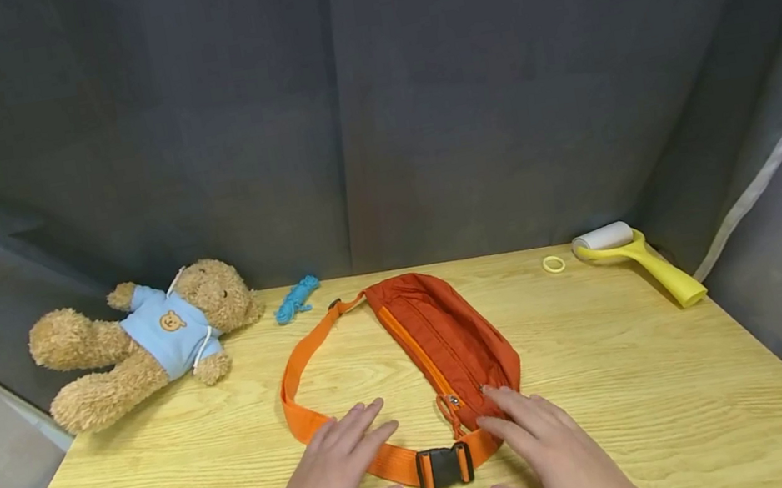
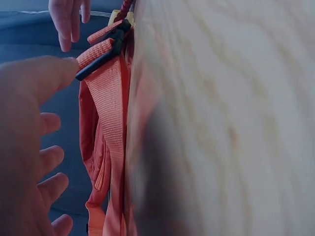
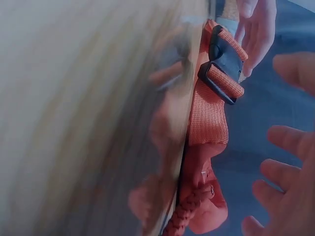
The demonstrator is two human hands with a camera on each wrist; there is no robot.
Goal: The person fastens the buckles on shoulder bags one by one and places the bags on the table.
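A red-orange waist bag [image 1: 443, 337] lies on the wooden table with its orange strap [image 1: 297, 376] looped out to the left. The black buckle [image 1: 445, 468] is fastened at the near side, between the two hands. My left hand [image 1: 335, 480] hovers over the strap left of the buckle, its fingers spread. My right hand [image 1: 554, 447] is held over the bag's near end, fingers spread and gripping nothing. In the left wrist view the thumb [image 2: 59, 73] appears close to the buckle; whether it touches cannot be told. The right wrist view shows the right fingers [image 3: 285, 172] apart from the bag.
A teddy bear [image 1: 172, 327] in a blue top lies at the left. A blue cord bundle [image 1: 296, 298] sits near the back edge. At the back right are a small yellow ring [image 1: 553, 263] and a yellow-handled lint roller [image 1: 655, 263]. Dark curtains [image 1: 342, 116] enclose the table.
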